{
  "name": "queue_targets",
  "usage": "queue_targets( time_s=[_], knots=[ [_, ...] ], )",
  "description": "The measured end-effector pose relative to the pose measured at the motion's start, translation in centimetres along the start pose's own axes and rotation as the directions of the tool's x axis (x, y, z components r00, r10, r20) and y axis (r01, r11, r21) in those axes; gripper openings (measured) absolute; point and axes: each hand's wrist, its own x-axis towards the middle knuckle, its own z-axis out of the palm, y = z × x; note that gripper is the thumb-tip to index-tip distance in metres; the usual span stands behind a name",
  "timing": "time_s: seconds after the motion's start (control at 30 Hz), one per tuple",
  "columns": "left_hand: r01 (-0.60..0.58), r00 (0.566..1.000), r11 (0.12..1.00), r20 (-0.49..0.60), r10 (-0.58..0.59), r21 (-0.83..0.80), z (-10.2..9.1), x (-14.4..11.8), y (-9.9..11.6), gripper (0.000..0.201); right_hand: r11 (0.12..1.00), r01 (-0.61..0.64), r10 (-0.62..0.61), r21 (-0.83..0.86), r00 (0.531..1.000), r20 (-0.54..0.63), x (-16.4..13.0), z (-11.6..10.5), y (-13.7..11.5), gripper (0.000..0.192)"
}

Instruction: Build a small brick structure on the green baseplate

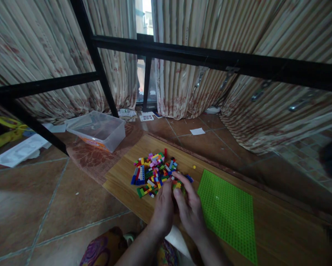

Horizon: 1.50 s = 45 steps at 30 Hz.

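two hands, left hand (pixel 163 207) and right hand (pixel 190 208), pinching small bricks (pixel 177 184); one green baseplate (pixel 229 212)

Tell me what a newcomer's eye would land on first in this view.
The heap of multicoloured building bricks on the wooden board stands out first, with the left hand and right hand pressed together at its near edge, fingers on a few small bricks. Just right of the hands lies a bright green studded baseplate. Behind, on the tiled floor, sits a clear plastic tub before striped curtains.
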Motion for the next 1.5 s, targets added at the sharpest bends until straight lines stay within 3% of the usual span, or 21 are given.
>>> queue_targets(
  time_s=[0.1,0.17,0.23,0.33,0.43,0.53,0.63,0.7,0.77,0.83,0.9,0.97,1.13,1.2,1.27,1.33,1.4,1.5],
  knots=[
    [0.314,0.948,0.937,0.11,-0.299,-0.154,0.3,0.3,1.0,0.05,0.999,-0.003,0.002,0.036,1.0,0.023,0.4,1.0,0.1,0.032],
    [0.414,0.907,0.898,0.151,-0.393,-0.149,0.4,0.7,1.7,0.053,0.999,-0.029,0.028,0.046,0.999,0.025,0.7,1.3,0.3,0.031],
    [0.36,0.928,0.926,0.15,-0.342,-0.116,0.7,1.0,2.0,0.052,0.997,-0.056,0.056,0.055,0.998,0.01,0.9,1.5,0.4,0.03],
    [0.159,0.982,0.985,0.116,-0.151,-0.065,1.5,1.3,1.6,0.05,0.99,-0.096,0.108,0.1,0.988,-0.114,1.5,1.6,0.2,0.03],
    [0.007,0.996,1.0,0.086,-0.009,0.015,2.1,1.3,0.9,0.045,0.979,-0.119,0.157,0.163,0.957,-0.243,2.2,1.9,-0.1,0.036],
    [-0.034,0.998,0.999,0.062,0.033,0.02,2.0,1.5,0.5,0.041,0.96,-0.133,0.191,0.245,0.954,-0.23,2.6,2.2,0.1,0.037],
    [0.152,0.985,0.983,0.099,-0.142,-0.099,1.6,2.0,0.8,0.046,0.915,-0.18,0.25,0.36,0.955,-0.159,2.7,2.0,0.8,0.042],
    [0.367,0.922,0.915,0.194,-0.334,-0.168,1.4,2.3,1.2,0.054,0.915,-0.211,0.26,0.345,0.96,-0.102,2.6,1.6,1.2,0.044],
    [0.495,0.856,0.854,0.26,-0.447,-0.159,1.4,2.4,1.7,0.059,0.943,-0.198,0.222,0.266,0.973,-0.06,2.4,1.1,1.4,0.042],
    [0.443,0.881,0.886,0.246,-0.404,-0.134,1.7,2.3,2.1,0.054,0.971,-0.144,0.154,0.189,0.987,-0.041,2.0,0.9,1.5,0.04],
    [0.296,0.943,0.951,0.191,-0.274,-0.095,2.0,2.2,2.1,0.047,0.984,-0.1,0.108,0.145,0.993,-0.051,1.7,1.1,1.4,0.039],
    [0.16,0.976,0.986,0.157,-0.151,-0.048,2.2,1.9,1.9,0.045,0.988,-0.079,0.092,0.135,0.991,-0.092,1.6,1.5,1.3,0.037],
    [-0.018,0.995,0.995,0.096,0.009,0.095,1.9,1.4,1.0,0.036,0.985,-0.072,0.112,0.154,0.956,-0.273,2.0,2.1,0.5,0.039],
    [-0.064,0.995,0.988,0.084,0.053,0.138,1.7,1.4,1.1,0.032,0.983,-0.071,0.118,0.171,0.952,-0.283,2.5,2.2,0.1,0.04],
    [-0.033,0.998,0.991,0.065,0.024,0.133,1.6,1.6,1.3,0.032,0.97,-0.095,0.148,0.224,0.961,-0.234,2.9,2.1,-0.2,0.041],
    [0.057,0.998,0.995,0.023,-0.059,0.08,1.7,1.8,1.4,0.036,0.915,-0.162,0.244,0.37,0.952,-0.186,3.2,2.1,-0.2,0.044],
    [0.148,0.989,0.989,-0.01,-0.147,0.009,1.9,2.1,1.2,0.037,0.79,-0.223,0.373,0.571,0.914,-0.159,3.3,2.1,0.1,0.046],
    [0.151,0.989,0.988,-0.007,-0.151,-0.029,2.0,2.3,0.6,0.035,0.585,-0.226,0.519,0.779,0.842,-0.146,3.4,2.1,0.6,0.038]
  ],
)
